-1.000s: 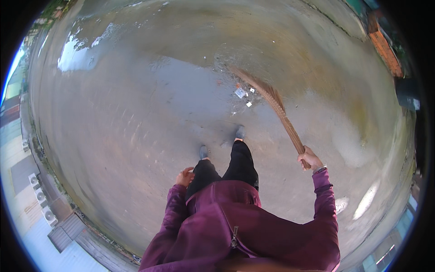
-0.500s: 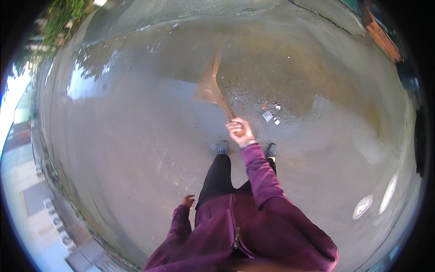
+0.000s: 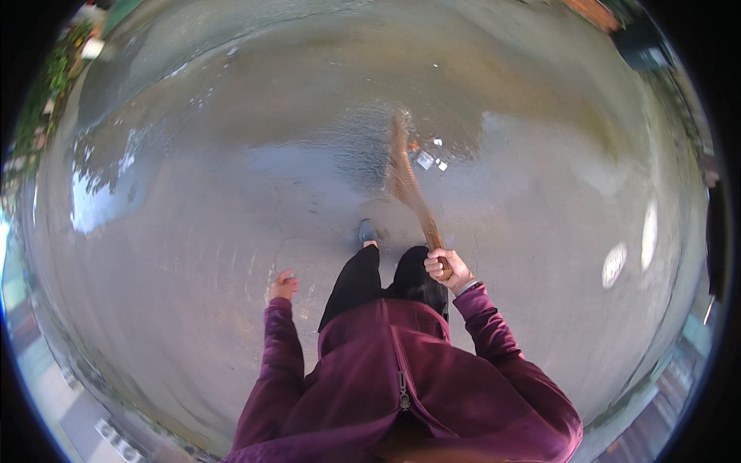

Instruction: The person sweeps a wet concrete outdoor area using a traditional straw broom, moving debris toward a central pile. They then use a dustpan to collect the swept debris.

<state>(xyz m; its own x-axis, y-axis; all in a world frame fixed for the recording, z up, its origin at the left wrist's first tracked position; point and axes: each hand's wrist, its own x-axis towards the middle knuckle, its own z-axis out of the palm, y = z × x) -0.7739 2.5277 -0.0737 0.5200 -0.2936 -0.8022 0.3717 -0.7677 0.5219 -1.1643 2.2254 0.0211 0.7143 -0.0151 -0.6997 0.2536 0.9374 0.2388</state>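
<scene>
My right hand point(image 3: 448, 267) is closed around the handle of a brown bristle broom point(image 3: 411, 179), in front of my right thigh. The broom slants forward and to the left, its bristles on the wet ground and blurred by motion. Just right of the bristle tips lie a few small scraps of litter point(image 3: 424, 160), whitish and orange, in shallow water. Out to the left of my legs hangs my left hand point(image 3: 284, 286), holding nothing, its fingers loosely bent and apart.
Wet concrete ground point(image 3: 201, 255) spreads all around, with a rippled puddle point(image 3: 340, 150) ahead. Two pale oval patches point(image 3: 614, 265) show at the right. Green plants point(image 3: 58, 69) edge the far left, and a dark bin-like object point(image 3: 642, 48) stands far right.
My right hand has drawn back toward my body and to the right, bringing the broom beside the litter. My left hand has swung forward and left. One foot has gone out of sight.
</scene>
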